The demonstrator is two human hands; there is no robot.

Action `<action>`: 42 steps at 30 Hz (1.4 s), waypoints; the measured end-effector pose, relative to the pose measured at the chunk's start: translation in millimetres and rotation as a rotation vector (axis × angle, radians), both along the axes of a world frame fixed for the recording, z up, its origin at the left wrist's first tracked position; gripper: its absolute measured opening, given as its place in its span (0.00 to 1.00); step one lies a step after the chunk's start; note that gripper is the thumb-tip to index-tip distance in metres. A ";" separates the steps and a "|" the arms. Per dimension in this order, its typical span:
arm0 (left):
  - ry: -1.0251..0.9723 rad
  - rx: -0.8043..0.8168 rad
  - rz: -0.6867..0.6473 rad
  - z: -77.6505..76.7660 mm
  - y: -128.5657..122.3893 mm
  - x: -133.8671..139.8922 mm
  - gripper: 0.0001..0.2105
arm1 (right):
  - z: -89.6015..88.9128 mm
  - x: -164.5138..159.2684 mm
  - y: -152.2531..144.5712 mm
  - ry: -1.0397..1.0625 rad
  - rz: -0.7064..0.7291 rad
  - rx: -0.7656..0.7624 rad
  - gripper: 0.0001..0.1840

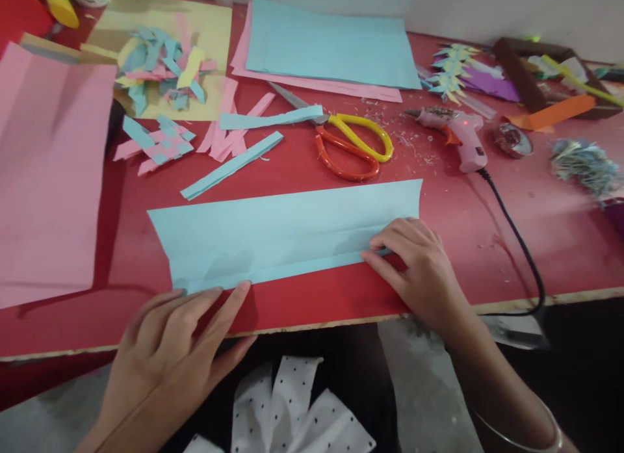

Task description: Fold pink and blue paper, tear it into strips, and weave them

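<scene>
A long light-blue paper sheet (283, 229) lies across the red table, with crease lines along its near side. My left hand (180, 349) rests at the sheet's near left edge, fingers stretched out and fingertips on the paper. At the near right, my right hand (414, 264) pinches the sheet's edge between thumb and fingers. Just beyond the sheet are scissors (348, 141) with one yellow and one red handle, a blue strip lying over their blades. Another folded blue strip (233, 167) lies to their left, beside several pink strips (219, 131).
A pink glue gun (461, 131), its light on, trails a black cord over the table's front edge. Blue and pink sheets (331, 43) are stacked at the back. Woven paper pieces (163, 63) heap on yellow paper. Large pink paper (49, 180) stands left; a brown tray (531, 76) sits right.
</scene>
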State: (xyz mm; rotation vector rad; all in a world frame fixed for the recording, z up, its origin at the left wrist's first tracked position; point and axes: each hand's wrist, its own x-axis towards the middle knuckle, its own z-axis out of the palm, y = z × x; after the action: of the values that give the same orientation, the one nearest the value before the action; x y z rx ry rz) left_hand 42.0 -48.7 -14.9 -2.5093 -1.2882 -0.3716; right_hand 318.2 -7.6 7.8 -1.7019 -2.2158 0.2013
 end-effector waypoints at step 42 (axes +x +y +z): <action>-0.086 -0.225 -0.120 14.8 14.6 89.9 0.27 | -4.0 46.0 9.0 -0.010 -0.012 0.030 0.13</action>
State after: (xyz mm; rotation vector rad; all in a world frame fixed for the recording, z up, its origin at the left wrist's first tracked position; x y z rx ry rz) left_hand 131.9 -34.1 -0.1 -2.7962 -1.2787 -0.3846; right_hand 364.2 1.4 3.8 -1.7032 -2.2043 0.1555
